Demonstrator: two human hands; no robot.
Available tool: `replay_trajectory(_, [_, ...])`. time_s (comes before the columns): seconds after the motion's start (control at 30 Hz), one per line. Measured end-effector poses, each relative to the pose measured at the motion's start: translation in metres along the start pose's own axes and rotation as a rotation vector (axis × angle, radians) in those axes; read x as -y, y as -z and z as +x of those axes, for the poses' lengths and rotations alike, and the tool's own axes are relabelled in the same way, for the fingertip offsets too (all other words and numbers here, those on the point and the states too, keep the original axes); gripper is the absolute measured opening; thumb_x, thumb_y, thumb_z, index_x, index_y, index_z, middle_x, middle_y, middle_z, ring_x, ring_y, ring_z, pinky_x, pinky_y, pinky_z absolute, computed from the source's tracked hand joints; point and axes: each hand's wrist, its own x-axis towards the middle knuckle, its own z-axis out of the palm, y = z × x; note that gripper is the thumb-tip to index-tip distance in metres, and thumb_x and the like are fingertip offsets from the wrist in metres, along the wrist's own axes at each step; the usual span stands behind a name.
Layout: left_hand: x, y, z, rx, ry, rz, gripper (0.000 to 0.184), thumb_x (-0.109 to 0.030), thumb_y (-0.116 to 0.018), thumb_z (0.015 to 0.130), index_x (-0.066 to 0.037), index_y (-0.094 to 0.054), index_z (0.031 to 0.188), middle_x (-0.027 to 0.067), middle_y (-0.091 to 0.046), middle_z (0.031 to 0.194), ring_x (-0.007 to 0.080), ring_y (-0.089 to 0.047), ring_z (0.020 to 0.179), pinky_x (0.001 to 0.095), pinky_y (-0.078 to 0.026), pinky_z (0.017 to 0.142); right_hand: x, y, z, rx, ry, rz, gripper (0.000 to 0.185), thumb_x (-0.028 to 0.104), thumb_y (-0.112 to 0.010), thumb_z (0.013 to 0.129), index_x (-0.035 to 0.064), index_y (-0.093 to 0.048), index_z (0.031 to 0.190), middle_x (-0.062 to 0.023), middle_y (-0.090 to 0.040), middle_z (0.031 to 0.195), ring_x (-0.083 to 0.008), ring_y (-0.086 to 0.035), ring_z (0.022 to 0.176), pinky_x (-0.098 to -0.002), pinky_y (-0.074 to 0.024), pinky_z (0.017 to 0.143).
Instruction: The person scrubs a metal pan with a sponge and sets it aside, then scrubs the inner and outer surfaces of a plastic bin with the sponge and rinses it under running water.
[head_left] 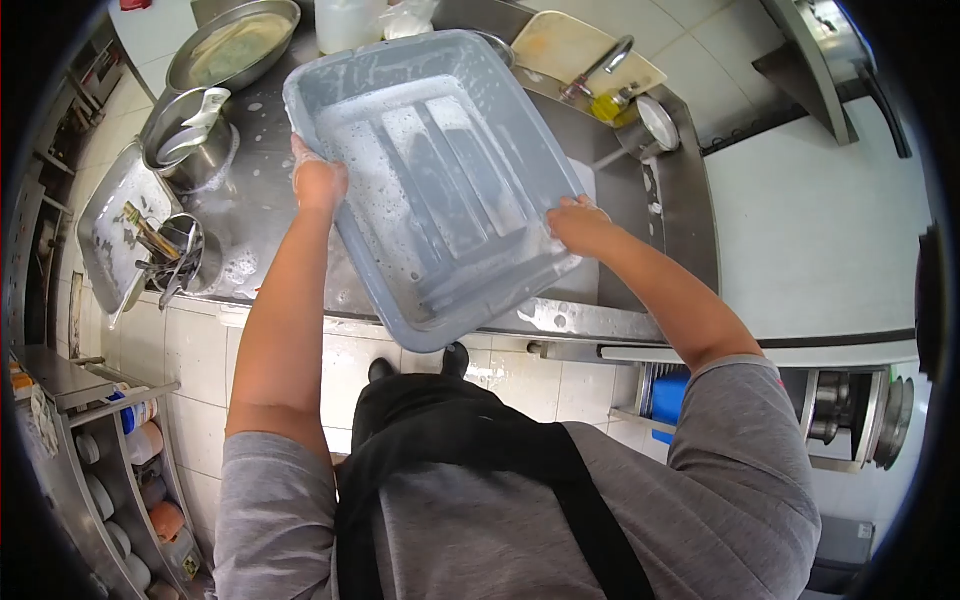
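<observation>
- Grey tub point(525, 120), with soap suds point(375, 190) inside, is in front of you, partly over the steel counter point(258, 130).
- Your left hand point(318, 182) is gripping its left rim.
- Your right hand point(578, 225) is closed on its rim, at the right corner nearer to you.

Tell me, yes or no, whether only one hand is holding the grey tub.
No, the left hand and right hand both hold the grey tub.

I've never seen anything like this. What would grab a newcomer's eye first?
Probably the big grey tub, streaked with suds, gripped by the left hand and right hand in the middle of the view. Next, the metal pot of utensils to its left, and the curved tap at the back right.
</observation>
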Motion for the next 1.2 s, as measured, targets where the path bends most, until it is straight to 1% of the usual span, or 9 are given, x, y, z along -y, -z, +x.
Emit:
replay_trajectory(0.07, [-0.006, 0.006, 0.000, 0.020, 0.022, 0.047, 0.089, -0.008, -0.060, 0.075, -0.006, -0.005, 0.146, 0.0252, -0.055, 0.119, 0.0357, -0.057, 0.108, 0.0380, -0.045, 0.092, 0.001, 0.006, 0.015, -0.085, -0.050, -0.015, 0.026, 0.012, -0.054, 0.082, 0.0092, -0.064, 0.105, -0.0103, -0.059, 0.111, -0.0270, -0.048, 0.112, -0.0432, -0.0415, 0.092])
replay_trajectory(0.13, [-0.001, 0.005, 0.001, 0.084, 0.034, 0.063, 0.088, -0.009, -0.060, 0.076, -0.004, -0.006, 0.145, 0.0252, -0.055, 0.118, 0.0362, -0.057, 0.107, 0.0378, -0.045, 0.091, -0.006, -0.002, 0.050, 0.037, 0.316, -0.406, 0.028, 0.011, -0.053, 0.082, 0.0082, -0.063, 0.108, -0.0117, -0.054, 0.119, -0.0331, -0.048, 0.112, -0.0416, -0.0415, 0.094])
replay_trajectory(0.33, [-0.001, 0.006, 0.002, 0.037, -0.035, 0.112, 0.086, -0.008, -0.059, 0.076, -0.006, -0.007, 0.145, 0.0265, -0.058, 0.112, 0.0353, -0.059, 0.103, 0.0384, -0.046, 0.091, -0.038, 0.092, 0.246, -0.802, 0.163, -0.723, 0.028, 0.015, -0.049, 0.084, 0.0068, -0.062, 0.107, -0.0165, -0.054, 0.121, -0.0263, -0.052, 0.107, -0.0441, -0.0386, 0.095])
replay_trajectory(0.43, [-0.008, 0.017, 0.010, 0.083, 0.003, 0.112, 0.086, -0.008, -0.058, 0.077, -0.005, -0.007, 0.145, 0.0275, -0.058, 0.110, 0.0357, -0.059, 0.102, 0.0379, -0.046, 0.090, -0.053, 0.106, 0.246, -0.951, 0.366, -0.584, 0.028, 0.015, -0.048, 0.084, 0.0054, -0.061, 0.107, -0.0165, -0.056, 0.117, -0.0278, -0.053, 0.107, -0.0462, -0.0390, 0.095])
replay_trajectory(0.53, [-0.006, 0.019, 0.021, 0.068, -0.033, 0.181, 0.085, -0.007, -0.058, 0.077, -0.005, -0.007, 0.146, 0.0276, -0.058, 0.111, 0.0367, -0.059, 0.103, 0.0376, -0.046, 0.089, -0.013, 0.037, 0.133, -0.546, 0.219, -0.233, 0.029, 0.011, -0.050, 0.081, 0.0024, -0.061, 0.106, -0.0138, -0.058, 0.105, -0.0318, -0.050, 0.110, -0.0521, -0.0328, 0.100])
replay_trajectory(0.63, [0.002, 0.015, 0.024, 0.032, -0.061, 0.147, 0.084, -0.006, -0.058, 0.077, -0.006, -0.009, 0.146, 0.0273, -0.058, 0.112, 0.0370, -0.058, 0.104, 0.0379, -0.046, 0.090, 0.000, 0.064, 0.041, 0.149, 0.547, -0.251, 0.026, 0.010, -0.052, 0.077, 0.0003, -0.064, 0.098, -0.0106, -0.059, 0.100, -0.0276, -0.052, 0.103, -0.0507, -0.0340, 0.097])
replay_trajectory(0.83, [-0.013, 0.011, 0.020, 0.043, 0.070, 0.124, 0.080, -0.006, -0.056, 0.077, -0.006, -0.013, 0.145, 0.0287, -0.054, 0.118, 0.0374, -0.056, 0.108, 0.0377, -0.042, 0.094, -0.038, 0.132, 0.264, -0.813, 0.234, -0.580, 0.015, 0.011, -0.053, 0.077, 0.0060, -0.065, 0.086, -0.0076, -0.061, 0.092, -0.0225, -0.055, 0.094, -0.0383, -0.0440, 0.079])
replay_trajectory(1.07, [-0.014, 0.018, 0.015, -0.002, 0.070, 0.185, 0.079, -0.006, -0.056, 0.077, -0.010, -0.017, 0.145, 0.0271, -0.056, 0.116, 0.0368, -0.057, 0.107, 0.0373, -0.043, 0.092, -0.021, 0.091, 0.346, -0.761, 0.116, -0.405, 0.024, 0.015, -0.050, 0.084, 0.0058, -0.063, 0.102, -0.0126, -0.059, 0.104, -0.0240, -0.056, 0.098, -0.0356, -0.0461, 0.083])
replay_trajectory(1.2, [-0.003, 0.006, 0.021, 0.021, 0.026, 0.099, 0.076, -0.007, -0.055, 0.077, -0.010, -0.020, 0.144, 0.0265, -0.057, 0.114, 0.0360, -0.057, 0.107, 0.0372, -0.043, 0.092, 0.005, 0.023, 0.251, -0.590, 0.068, -0.318, 0.024, 0.013, -0.047, 0.085, 0.0049, -0.055, 0.105, -0.0129, -0.053, 0.106, -0.0263, -0.050, 0.105, -0.0361, -0.0480, 0.080])
